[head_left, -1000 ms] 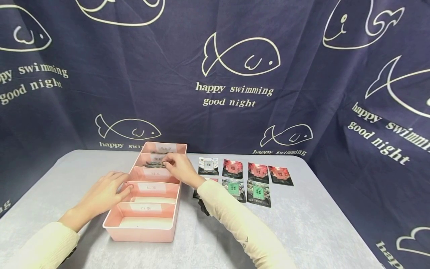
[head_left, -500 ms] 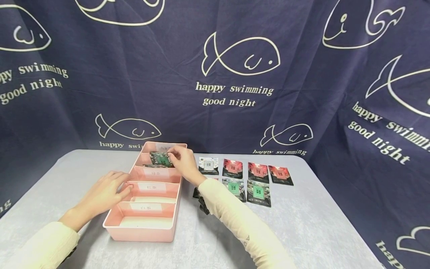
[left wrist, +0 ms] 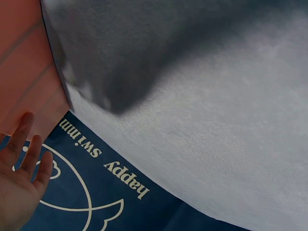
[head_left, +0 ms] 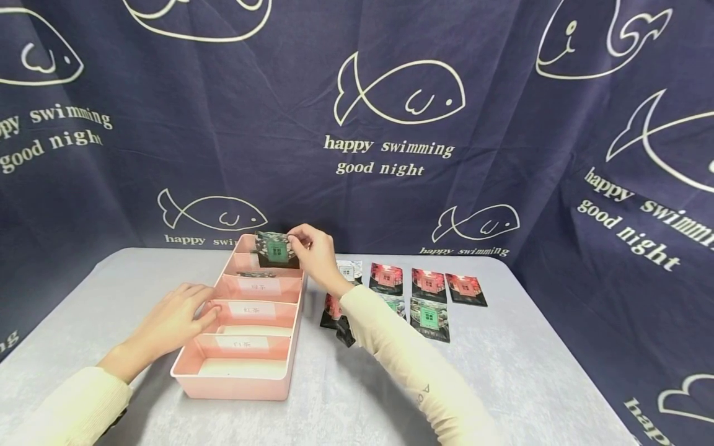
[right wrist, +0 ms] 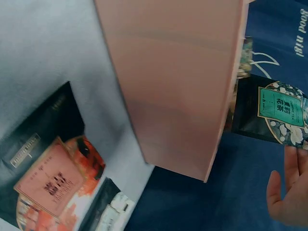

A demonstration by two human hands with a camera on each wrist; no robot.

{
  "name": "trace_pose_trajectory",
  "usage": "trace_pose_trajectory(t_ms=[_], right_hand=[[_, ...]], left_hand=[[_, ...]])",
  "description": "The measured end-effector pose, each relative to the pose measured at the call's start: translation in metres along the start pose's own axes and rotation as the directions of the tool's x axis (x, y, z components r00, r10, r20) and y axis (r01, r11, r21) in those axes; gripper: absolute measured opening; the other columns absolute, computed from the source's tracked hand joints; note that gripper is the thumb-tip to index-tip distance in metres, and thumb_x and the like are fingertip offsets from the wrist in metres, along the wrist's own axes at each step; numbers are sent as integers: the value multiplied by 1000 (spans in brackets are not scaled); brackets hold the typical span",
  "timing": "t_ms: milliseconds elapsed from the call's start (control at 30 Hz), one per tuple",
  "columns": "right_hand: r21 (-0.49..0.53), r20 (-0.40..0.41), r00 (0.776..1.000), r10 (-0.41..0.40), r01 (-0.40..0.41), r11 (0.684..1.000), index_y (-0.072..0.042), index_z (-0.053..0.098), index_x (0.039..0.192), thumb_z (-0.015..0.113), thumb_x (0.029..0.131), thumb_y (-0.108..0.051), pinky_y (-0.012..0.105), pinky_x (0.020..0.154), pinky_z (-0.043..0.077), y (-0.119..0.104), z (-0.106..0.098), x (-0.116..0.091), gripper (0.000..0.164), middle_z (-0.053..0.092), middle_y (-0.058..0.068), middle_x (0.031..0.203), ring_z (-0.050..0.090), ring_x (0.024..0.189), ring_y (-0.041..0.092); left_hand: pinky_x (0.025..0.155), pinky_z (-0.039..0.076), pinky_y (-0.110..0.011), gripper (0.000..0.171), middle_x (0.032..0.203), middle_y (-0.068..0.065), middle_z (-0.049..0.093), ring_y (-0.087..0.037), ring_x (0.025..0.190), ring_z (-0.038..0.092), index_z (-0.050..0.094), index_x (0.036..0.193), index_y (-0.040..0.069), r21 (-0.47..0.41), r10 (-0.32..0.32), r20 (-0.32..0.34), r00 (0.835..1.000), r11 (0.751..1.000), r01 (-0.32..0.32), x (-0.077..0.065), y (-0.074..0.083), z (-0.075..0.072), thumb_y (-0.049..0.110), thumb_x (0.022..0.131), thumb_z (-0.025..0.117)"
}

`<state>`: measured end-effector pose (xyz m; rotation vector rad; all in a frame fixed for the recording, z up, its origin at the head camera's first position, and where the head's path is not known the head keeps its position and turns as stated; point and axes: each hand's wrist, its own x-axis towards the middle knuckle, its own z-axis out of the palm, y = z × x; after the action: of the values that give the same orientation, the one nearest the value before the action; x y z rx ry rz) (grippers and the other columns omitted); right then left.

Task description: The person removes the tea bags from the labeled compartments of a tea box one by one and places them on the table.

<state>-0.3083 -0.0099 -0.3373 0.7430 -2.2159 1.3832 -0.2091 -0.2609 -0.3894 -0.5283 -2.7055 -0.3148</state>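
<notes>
My right hand (head_left: 315,251) pinches a dark, flower-patterned tea sachet (head_left: 276,249) with a green label by its right edge. It is held upright above the far end of the pink divided box (head_left: 237,389). In the right wrist view the same tea sachet (right wrist: 281,110) projects past the box's rim, against the fingers. Another sachet's edge (head_left: 255,274) shows in a compartment nearer than the held one. My left hand (head_left: 173,319) rests at the box's left rim, thumb over the edge; in the left wrist view its fingers (left wrist: 31,156) are loosely extended by the outer wall.
Right of the box lie several sachets: red-labelled ones (head_left: 386,280), a green-labelled one (head_left: 429,319) and a white one (head_left: 349,270), partly behind my right arm. White paper labels (head_left: 252,310) mark the box's dividers. A navy fish-print curtain (head_left: 390,204) hangs behind the grey table (head_left: 530,384).
My right hand has drawn the green-labelled tea sachet up out of a compartment and moved it toward the box's far end. The left hand has stayed at the rim.
</notes>
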Motion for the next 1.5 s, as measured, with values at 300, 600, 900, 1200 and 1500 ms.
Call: trace_pose_trajectory(t_ms=[300, 600, 900, 1200, 1500], right_hand=[[62, 11, 1000, 15, -16, 998, -7, 67, 90, 59, 88, -12, 16, 59, 46, -14, -20, 0, 9, 66, 7, 78, 57, 66, 12], [69, 33, 999, 19, -21, 997, -5, 66, 90, 59, 88, -11, 19, 61, 49, -11, -49, -13, 10, 66, 10, 78, 57, 64, 11], [33, 47, 995, 83, -84, 996, -4, 67, 91, 60, 88, -13, 21, 61, 49, 9, -87, -33, 11, 67, 12, 79, 58, 67, 11], [-10, 100, 976, 195, -195, 981, 7, 63, 96, 57, 87, -3, 17, 55, 43, -2, -131, -61, 14, 62, 27, 79, 56, 62, 26], [-35, 116, 948, 297, -295, 955, 1, 63, 99, 58, 89, -12, 18, 65, 48, 47, -167, -86, 18, 66, 20, 90, 61, 77, 25]], left_hand=[[93, 39, -52, 37, 109, -19, 62, -36, 106, 52, 60, 109, -2, 3, 1, -2, 1000, 1000, -1, -1, -2, 1, 25, 84, 59], [93, 39, -52, 38, 109, -19, 62, -36, 106, 52, 60, 109, -1, 11, 0, 0, 1000, 1000, 0, -2, -1, -1, 27, 84, 59], [93, 39, -52, 38, 109, -19, 62, -36, 106, 52, 60, 110, -1, 14, -2, 8, 1000, 1000, 2, -2, 0, -2, 26, 84, 59], [93, 39, -52, 38, 109, -19, 62, -36, 106, 52, 60, 110, -1, 16, 3, 2, 1000, 1000, -3, -1, -1, -1, 26, 84, 59], [92, 39, -52, 37, 108, -20, 62, -36, 105, 52, 60, 109, -2, 13, 4, 0, 1000, 1000, -4, -1, 1, -2, 26, 83, 59]])
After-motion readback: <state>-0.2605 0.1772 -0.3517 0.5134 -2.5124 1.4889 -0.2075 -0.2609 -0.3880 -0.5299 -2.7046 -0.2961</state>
